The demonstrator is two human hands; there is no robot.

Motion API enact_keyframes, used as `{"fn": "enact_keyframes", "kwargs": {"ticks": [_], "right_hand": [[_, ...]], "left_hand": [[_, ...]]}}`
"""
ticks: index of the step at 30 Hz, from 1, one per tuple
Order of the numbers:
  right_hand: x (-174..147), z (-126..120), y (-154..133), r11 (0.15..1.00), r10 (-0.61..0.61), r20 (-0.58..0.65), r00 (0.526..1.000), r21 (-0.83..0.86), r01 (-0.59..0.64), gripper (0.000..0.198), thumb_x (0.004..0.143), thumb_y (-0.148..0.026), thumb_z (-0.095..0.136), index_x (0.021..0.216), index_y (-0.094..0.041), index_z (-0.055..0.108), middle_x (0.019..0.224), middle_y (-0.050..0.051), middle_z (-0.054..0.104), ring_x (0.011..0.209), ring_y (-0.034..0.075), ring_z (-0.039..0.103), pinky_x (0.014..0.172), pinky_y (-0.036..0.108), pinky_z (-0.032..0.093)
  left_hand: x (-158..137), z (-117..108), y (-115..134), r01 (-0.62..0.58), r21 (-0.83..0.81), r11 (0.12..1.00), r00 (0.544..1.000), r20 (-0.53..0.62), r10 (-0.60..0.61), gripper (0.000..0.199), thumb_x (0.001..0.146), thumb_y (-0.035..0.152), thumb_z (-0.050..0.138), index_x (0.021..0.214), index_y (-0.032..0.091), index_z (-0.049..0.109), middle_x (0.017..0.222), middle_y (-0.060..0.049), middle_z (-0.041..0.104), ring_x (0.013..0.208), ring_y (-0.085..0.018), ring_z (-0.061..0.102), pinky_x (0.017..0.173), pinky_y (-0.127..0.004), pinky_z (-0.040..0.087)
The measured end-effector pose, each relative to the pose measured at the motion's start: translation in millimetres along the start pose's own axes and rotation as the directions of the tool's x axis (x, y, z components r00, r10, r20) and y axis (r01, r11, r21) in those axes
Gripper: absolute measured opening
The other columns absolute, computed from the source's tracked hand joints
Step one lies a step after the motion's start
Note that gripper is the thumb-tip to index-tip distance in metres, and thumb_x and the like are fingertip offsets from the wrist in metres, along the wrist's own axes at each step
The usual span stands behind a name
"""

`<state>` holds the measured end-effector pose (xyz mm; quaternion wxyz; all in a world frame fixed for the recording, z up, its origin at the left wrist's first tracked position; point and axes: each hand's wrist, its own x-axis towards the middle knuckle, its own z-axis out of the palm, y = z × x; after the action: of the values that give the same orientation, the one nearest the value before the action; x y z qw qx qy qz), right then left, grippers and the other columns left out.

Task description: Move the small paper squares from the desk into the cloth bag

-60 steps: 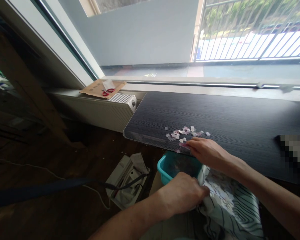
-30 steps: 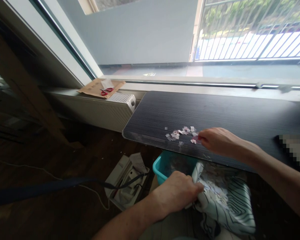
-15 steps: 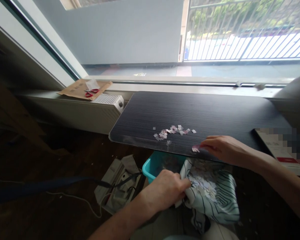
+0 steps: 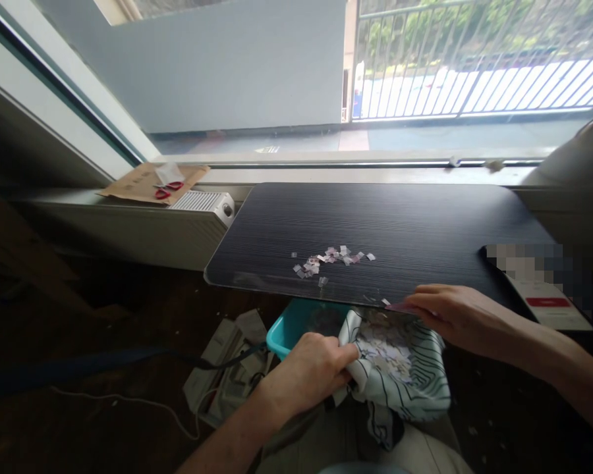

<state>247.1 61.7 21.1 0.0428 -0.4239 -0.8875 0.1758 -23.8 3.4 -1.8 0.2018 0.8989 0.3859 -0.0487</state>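
My left hand [image 4: 313,365] is closed on the edge of a white and pale-green cloth bag [image 4: 425,395] with dark wavy lines. The bag's mouth gapes below the table's front edge, and many small paper scraps [image 4: 385,349] lie inside. Just above it, my right hand [image 4: 452,316] pinches a thin, pinkish, see-through flat piece [image 4: 402,307] at the table edge. One small scrap [image 4: 386,302] lies by its tip. Farther left on the dark table [image 4: 400,214] is a loose scatter of small clear and pinkish squares [image 4: 333,255].
A turquoise bin [image 4: 279,332] stands left of the bag, under the table edge. A phone-like device [image 4: 543,296] lies at the table's right. Red-handled scissors [image 4: 163,193] rest on a brown envelope [image 4: 133,183] by the radiator [image 4: 202,203]. A white cable [image 4: 143,406] crosses the floor.
My right hand has drawn the pinkish piece toward me, from the tabletop to its front edge above the bag. My left hand keeps its hold on the bag. The view has shifted slightly.
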Motion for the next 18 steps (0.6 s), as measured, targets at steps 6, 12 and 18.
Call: {"fn": "enact_keyframes", "kwargs": {"ticks": [6,12,18], "right_hand": [[1.9,2.3,-0.7,0.999,0.032,-0.013,0.999,-0.013,-0.033,0.026,0.091,-0.024,0.044,0.097,-0.024,0.070,0.082,0.004,0.068,0.071,0.015,0.062,0.063,0.024,0.042],[10.0,0.1,-16.1,1.000,0.013,-0.019,1.000,-0.013,-0.013,0.028,0.092,-0.026,0.042,0.097,-0.025,0.070,0.081,0.004,0.069,0.070,0.016,0.062,0.062,0.025,0.042],[86.5,7.8,-34.4,0.999,-0.028,-0.018,0.999,-0.038,0.027,0.035,0.095,-0.029,0.036,0.097,-0.021,0.070,0.092,0.007,0.071,0.082,0.019,0.064,0.068,0.028,0.041]], "left_hand": [[0.0,-2.3,0.1,0.013,-0.010,1.000,0.999,0.038,-0.013,0.007,0.089,0.028,0.060,0.090,0.021,0.060,0.075,0.001,0.063,0.069,-0.018,0.062,0.057,-0.023,0.040],[3.3,-2.6,1.0,-0.012,-0.019,1.000,1.000,0.001,0.012,0.008,0.089,0.028,0.060,0.091,0.020,0.061,0.078,0.000,0.066,0.070,-0.018,0.063,0.058,-0.023,0.041],[7.0,-5.0,2.3,-0.052,-0.001,0.999,0.998,0.039,0.052,0.015,0.088,0.027,0.059,0.099,0.018,0.064,0.080,-0.003,0.067,0.071,-0.020,0.064,0.060,-0.025,0.042]]}}
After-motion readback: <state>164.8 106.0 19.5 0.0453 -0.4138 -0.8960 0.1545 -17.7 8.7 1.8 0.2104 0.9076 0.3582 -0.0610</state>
